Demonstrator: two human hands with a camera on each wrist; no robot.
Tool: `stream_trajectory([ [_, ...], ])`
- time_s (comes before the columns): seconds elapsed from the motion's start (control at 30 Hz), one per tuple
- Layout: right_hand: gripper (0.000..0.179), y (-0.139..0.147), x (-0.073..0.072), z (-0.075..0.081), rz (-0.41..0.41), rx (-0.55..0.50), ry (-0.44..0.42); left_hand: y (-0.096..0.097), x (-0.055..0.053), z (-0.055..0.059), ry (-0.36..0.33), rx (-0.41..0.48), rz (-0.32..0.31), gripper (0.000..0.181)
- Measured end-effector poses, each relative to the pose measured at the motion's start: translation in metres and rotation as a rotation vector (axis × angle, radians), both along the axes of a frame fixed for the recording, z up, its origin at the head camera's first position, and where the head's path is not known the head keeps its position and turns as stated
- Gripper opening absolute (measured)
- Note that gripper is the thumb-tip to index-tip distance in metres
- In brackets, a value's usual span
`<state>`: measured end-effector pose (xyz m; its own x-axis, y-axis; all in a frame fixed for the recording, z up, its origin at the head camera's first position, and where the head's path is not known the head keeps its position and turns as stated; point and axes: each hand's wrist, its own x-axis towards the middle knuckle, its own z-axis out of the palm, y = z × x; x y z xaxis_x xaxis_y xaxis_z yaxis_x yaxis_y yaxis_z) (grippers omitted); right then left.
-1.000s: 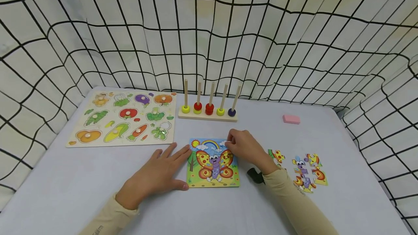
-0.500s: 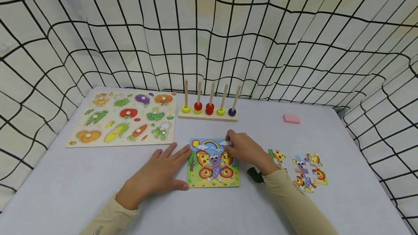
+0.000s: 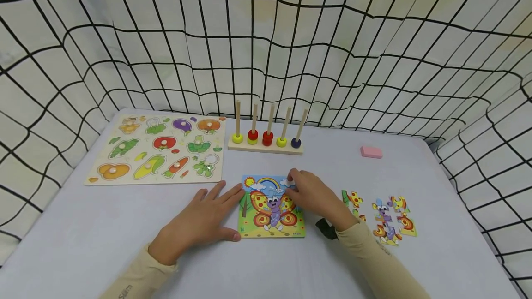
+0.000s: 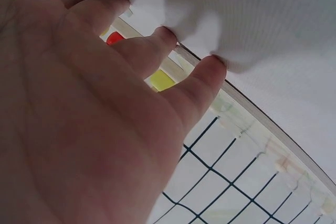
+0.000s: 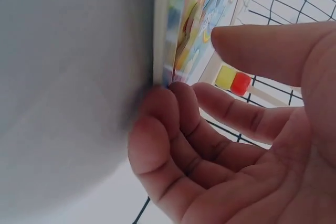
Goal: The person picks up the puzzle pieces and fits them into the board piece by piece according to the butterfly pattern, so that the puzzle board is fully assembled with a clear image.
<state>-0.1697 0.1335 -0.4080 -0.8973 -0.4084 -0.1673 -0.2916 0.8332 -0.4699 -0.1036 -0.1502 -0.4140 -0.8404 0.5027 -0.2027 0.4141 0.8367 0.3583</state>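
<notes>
Butterfly puzzle [image 3: 272,210] lies flat on the table [image 3: 249,271], right of and nearer than the vegetable board [image 3: 144,146]. The left hand [image 3: 197,225] lies spread, grasping nothing, its fingertips at the puzzle's left edge, seemingly to stop it sliding. The puzzle looks nearly square, with no clear long axis; its printed body runs near to far, with the head pointing far. The right hand [image 3: 313,193] bends its fingers at the far right corner, perhaps pressing there; whether it pinches anything I cannot tell. Loose pieces [image 3: 385,214] lie farther right, probably set aside within reach.
</notes>
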Motion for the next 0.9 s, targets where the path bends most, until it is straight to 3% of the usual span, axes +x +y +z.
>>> stream_trajectory([
  [0.17, 0.031, 0.015, 0.005, 0.002, 0.029, -0.039, 0.028, 0.001, 0.000, 0.002, -0.002, -0.001, -0.002, 0.105],
  [0.4, 0.034, 0.047, 0.009, 0.003, 0.114, 0.015, 0.119, 0.001, 0.000, 0.001, -0.006, 0.001, -0.002, 0.104],
  [0.7, 0.026, 0.083, 0.018, 0.005, 0.098, 0.052, 0.156, 0.000, 0.000, 0.002, -0.010, 0.000, -0.005, 0.104],
  [0.9, 0.022, 0.101, 0.027, 0.008, 0.066, 0.022, 0.144, 0.000, 0.000, 0.002, -0.005, 0.004, -0.009, 0.104],
])
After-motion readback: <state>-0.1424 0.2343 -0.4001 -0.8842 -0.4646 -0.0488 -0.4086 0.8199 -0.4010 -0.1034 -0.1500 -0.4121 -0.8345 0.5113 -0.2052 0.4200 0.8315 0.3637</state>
